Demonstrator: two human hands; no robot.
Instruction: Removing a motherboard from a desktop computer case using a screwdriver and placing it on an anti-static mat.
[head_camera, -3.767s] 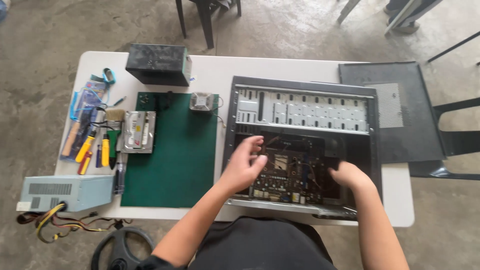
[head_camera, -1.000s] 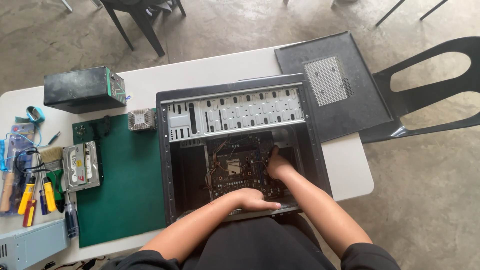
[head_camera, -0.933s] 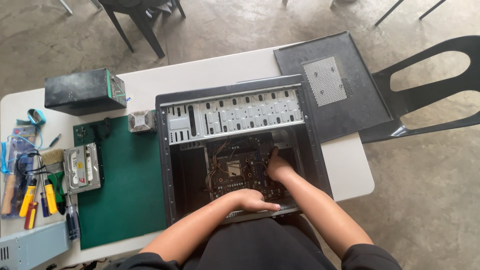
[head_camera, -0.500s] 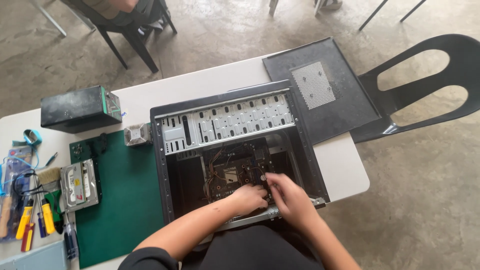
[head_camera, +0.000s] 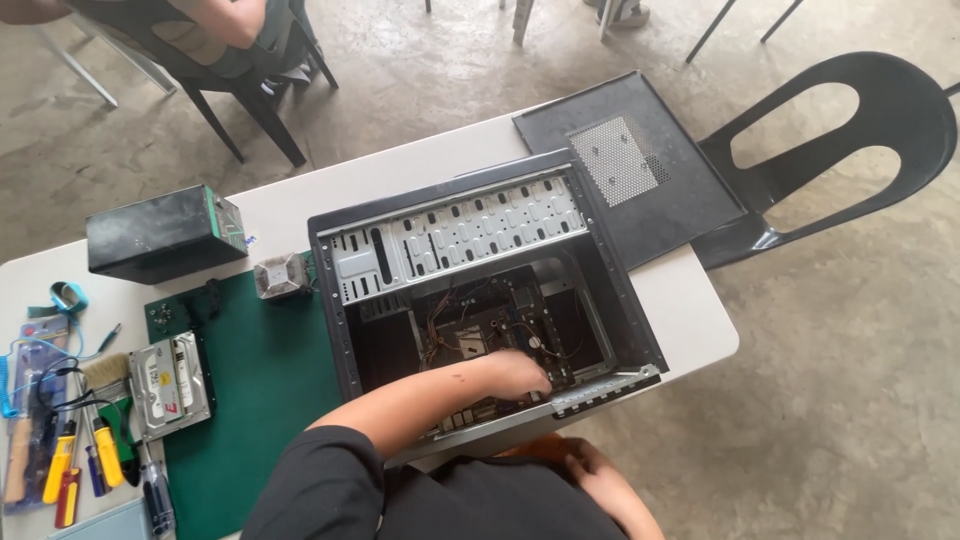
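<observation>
Open black computer case (head_camera: 480, 290) lying on white table (head_camera: 690, 320), left hand (head_camera: 515, 372) reaching inside, fingers curled on motherboard (head_camera: 480, 345), grip unclear, right hand (head_camera: 590, 468) below table edge near lap, outside case, state unclear, green mat (head_camera: 260, 400) just beside case

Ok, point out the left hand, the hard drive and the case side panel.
left hand (head_camera: 515, 372), head view, on the back of the hand
hard drive (head_camera: 170, 385), head view, on its top plate
side panel (head_camera: 625, 175), head view, on its mesh vent
</observation>
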